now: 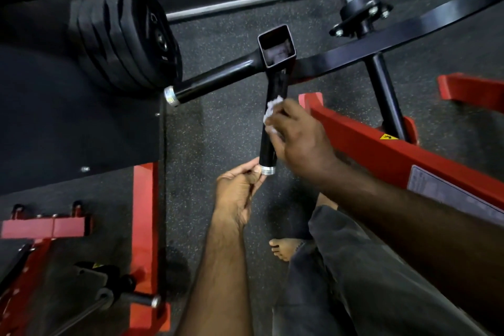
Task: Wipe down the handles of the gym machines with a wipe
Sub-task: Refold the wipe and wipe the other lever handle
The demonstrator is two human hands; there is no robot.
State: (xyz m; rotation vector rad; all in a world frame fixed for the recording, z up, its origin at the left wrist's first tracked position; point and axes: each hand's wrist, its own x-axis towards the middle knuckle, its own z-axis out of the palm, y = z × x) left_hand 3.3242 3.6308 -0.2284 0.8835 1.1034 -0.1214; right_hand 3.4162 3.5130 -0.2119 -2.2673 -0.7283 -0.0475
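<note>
A black machine handle (272,117) with a silver end cap (267,170) points toward me from an open square tube (276,46). My right hand (300,136) holds a crumpled white wipe (271,110) and presses it against the handle's right side, about midway along. My left hand (240,191) pinches the handle's lower end by the silver cap with thumb and fingertips. A second black handle (212,84), also silver-capped, branches off to the left and nothing touches it.
A stack of black weight plates (128,41) hangs at the upper left. Red frame beams run at the right (381,150) and lower left (144,226). A black curved arm (409,35) crosses behind the handles. My bare foot (286,248) stands on the speckled rubber floor.
</note>
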